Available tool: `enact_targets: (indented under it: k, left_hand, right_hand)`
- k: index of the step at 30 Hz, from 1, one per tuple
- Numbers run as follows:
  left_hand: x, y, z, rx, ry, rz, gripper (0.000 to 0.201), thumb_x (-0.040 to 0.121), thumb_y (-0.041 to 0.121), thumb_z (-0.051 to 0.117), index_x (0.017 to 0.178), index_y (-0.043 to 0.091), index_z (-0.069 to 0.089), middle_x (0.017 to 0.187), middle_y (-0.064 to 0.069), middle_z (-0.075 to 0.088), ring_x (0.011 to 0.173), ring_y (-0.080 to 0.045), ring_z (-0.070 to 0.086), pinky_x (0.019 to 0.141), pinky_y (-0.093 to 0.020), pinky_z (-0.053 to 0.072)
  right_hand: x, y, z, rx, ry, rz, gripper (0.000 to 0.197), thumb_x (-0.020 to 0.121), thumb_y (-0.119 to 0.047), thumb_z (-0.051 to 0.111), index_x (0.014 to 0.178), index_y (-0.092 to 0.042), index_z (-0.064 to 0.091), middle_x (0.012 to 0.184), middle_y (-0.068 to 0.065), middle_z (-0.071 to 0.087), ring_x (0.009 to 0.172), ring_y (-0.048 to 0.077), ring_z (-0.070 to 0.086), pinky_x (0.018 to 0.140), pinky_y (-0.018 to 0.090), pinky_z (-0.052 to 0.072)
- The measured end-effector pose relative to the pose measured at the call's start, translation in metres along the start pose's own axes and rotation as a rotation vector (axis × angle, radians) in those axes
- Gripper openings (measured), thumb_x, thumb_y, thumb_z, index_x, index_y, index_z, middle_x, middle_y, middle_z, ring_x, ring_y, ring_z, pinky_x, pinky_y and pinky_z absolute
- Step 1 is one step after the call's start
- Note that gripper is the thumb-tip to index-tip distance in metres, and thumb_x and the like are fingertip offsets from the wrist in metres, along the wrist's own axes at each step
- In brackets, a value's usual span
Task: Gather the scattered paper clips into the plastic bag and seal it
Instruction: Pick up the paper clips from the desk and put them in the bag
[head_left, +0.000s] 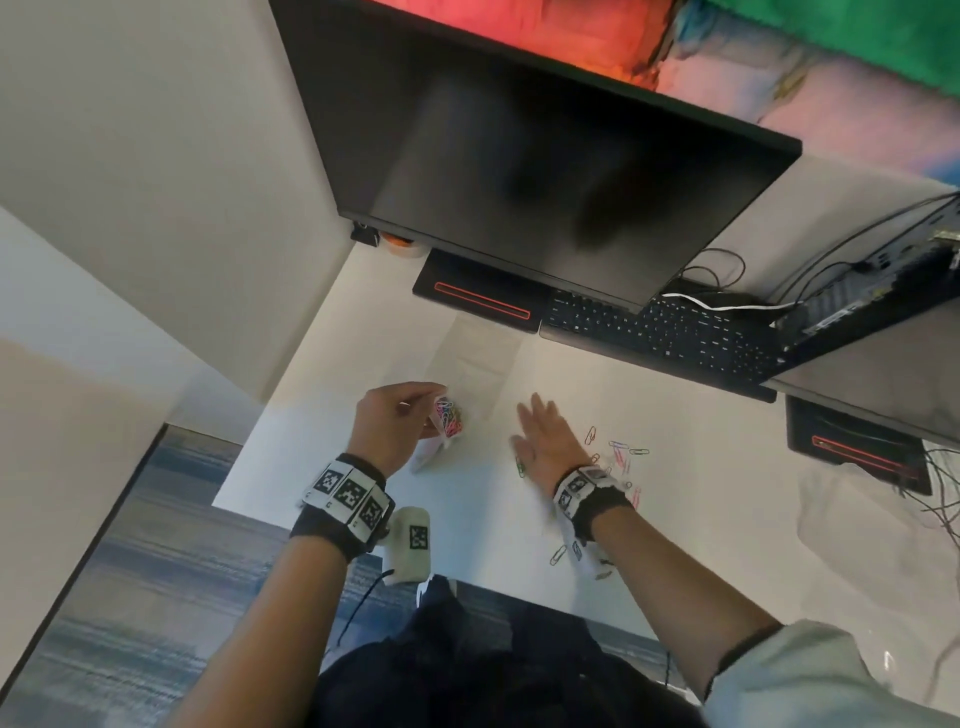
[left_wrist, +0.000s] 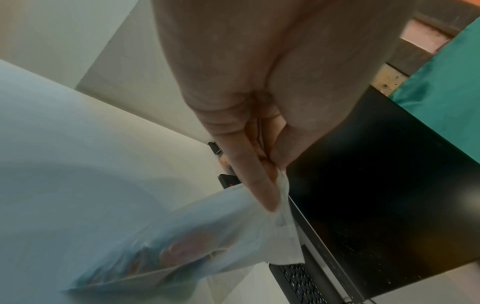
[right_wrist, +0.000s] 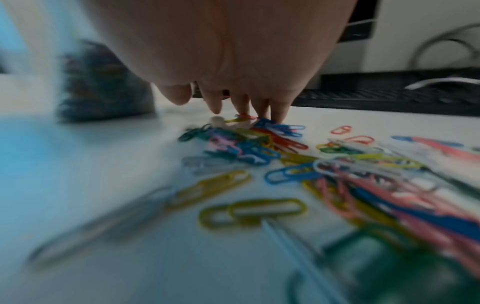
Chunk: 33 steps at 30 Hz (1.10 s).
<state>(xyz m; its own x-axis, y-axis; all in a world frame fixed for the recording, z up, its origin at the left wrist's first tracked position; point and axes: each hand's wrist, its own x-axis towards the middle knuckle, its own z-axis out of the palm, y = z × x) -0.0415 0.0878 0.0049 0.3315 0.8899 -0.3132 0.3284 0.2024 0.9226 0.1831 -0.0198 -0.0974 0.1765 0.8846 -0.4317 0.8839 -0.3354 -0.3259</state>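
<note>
Your left hand (head_left: 395, 423) pinches the top edge of the plastic bag (head_left: 448, 423) between thumb and fingers, holding it up off the white desk (head_left: 467, 519) (some coloured clips already show inside). Your right hand (head_left: 545, 441) lies flat, fingers straight, fingertips (right_wrist: 279, 115) touching the scattered paper clips (right_wrist: 259, 144) near the keyboard (head_left: 665, 332).

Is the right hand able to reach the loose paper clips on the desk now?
Probably yes: the right hand lies flat among the paper clips, fingertips at one pile, nothing in between.
</note>
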Motion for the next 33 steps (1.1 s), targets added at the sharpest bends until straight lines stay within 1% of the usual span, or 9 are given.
enact_targets:
  k: [4,7,9,13,17,20,24,28,33]
  left_hand:
    - [-0.002,0.001,0.0,-0.009,0.002,0.004,0.021,0.094,0.005,0.06,0.096,0.018,0.077,0.092,-0.001,0.074,0.079,-0.015,0.074,0.075,-0.042,0.063]
    - [-0.004,-0.003,0.005,0.018,-0.027,0.009,0.021,0.094,0.006,0.06,0.098,0.018,0.077,0.095,-0.002,0.075,0.083,-0.018,0.075,0.076,-0.039,0.063]
    - [-0.006,-0.005,0.013,0.043,-0.047,0.018,0.02,0.094,0.008,0.06,0.098,0.018,0.077,0.097,-0.001,0.075,0.088,-0.017,0.074,0.078,-0.037,0.062]
    - [-0.008,0.0,0.026,0.04,-0.089,0.011,0.019,0.094,0.008,0.06,0.098,0.016,0.077,0.1,-0.006,0.076,0.078,-0.014,0.075,0.074,-0.034,0.063]
    - [-0.008,0.004,0.033,0.061,-0.133,0.022,0.019,0.094,0.009,0.061,0.095,0.02,0.077,0.097,-0.005,0.076,0.073,-0.015,0.075,0.074,-0.035,0.063]
    - [-0.009,0.004,0.037,0.088,-0.157,0.033,0.02,0.094,0.011,0.061,0.093,0.023,0.077,0.094,-0.003,0.076,0.073,-0.017,0.075,0.074,-0.037,0.063]
    - [-0.014,0.006,0.045,0.073,-0.182,0.018,0.017,0.094,0.01,0.061,0.099,0.014,0.076,0.094,-0.009,0.075,0.076,-0.018,0.075,0.074,-0.037,0.063]
    - [-0.016,0.008,0.058,0.077,-0.213,0.011,0.018,0.094,0.009,0.059,0.1,0.011,0.076,0.087,-0.011,0.074,0.073,-0.025,0.075,0.074,-0.037,0.063]
    - [-0.015,0.013,0.071,0.072,-0.241,0.009,0.019,0.094,0.006,0.058,0.1,0.01,0.075,0.091,-0.013,0.075,0.072,-0.022,0.074,0.071,-0.033,0.063]
  right_hand:
    - [-0.022,0.006,0.016,-0.275,-0.025,-0.29,0.057,0.099,-0.051,0.017,0.152,-0.031,0.008,0.16,0.003,-0.006,0.147,0.027,-0.001,0.118,0.042,0.005]
    - [-0.038,0.028,0.016,-0.404,-0.007,-0.341,0.058,0.098,-0.046,0.026,0.151,-0.027,0.014,0.161,0.003,0.006,0.146,0.029,0.011,0.118,0.048,0.008]
    - [-0.047,0.039,0.008,-0.444,0.013,-0.282,0.056,0.095,-0.042,0.035,0.148,-0.024,0.027,0.157,0.003,0.023,0.141,0.034,0.027,0.114,0.056,0.022]
    - [-0.044,0.056,0.011,-0.418,-0.05,-0.28,0.054,0.077,-0.012,0.07,0.129,-0.012,0.055,0.136,0.01,0.052,0.122,0.032,0.051,0.1,0.041,0.048]
    - [-0.045,0.05,-0.003,-0.103,0.186,-0.13,0.032,0.086,-0.001,0.06,0.115,-0.012,0.068,0.121,0.005,0.064,0.111,0.023,0.058,0.098,0.026,0.044]
    - [-0.048,0.046,-0.027,0.28,0.338,0.152,0.015,0.086,-0.012,0.067,0.096,-0.016,0.077,0.098,-0.002,0.073,0.085,0.01,0.064,0.08,0.012,0.045]
    - [-0.051,0.05,-0.051,0.955,0.393,0.471,0.014,0.08,-0.005,0.074,0.09,-0.013,0.078,0.094,0.009,0.075,0.077,0.018,0.072,0.071,0.018,0.056]
    - [-0.061,0.028,-0.083,1.625,0.234,0.405,0.021,0.083,0.005,0.066,0.103,0.001,0.07,0.105,0.018,0.07,0.095,0.026,0.07,0.083,0.026,0.057]
    - [-0.064,-0.017,-0.097,1.694,0.031,0.249,0.021,0.084,0.009,0.061,0.105,0.007,0.066,0.099,0.019,0.071,0.092,0.025,0.07,0.082,0.028,0.058]
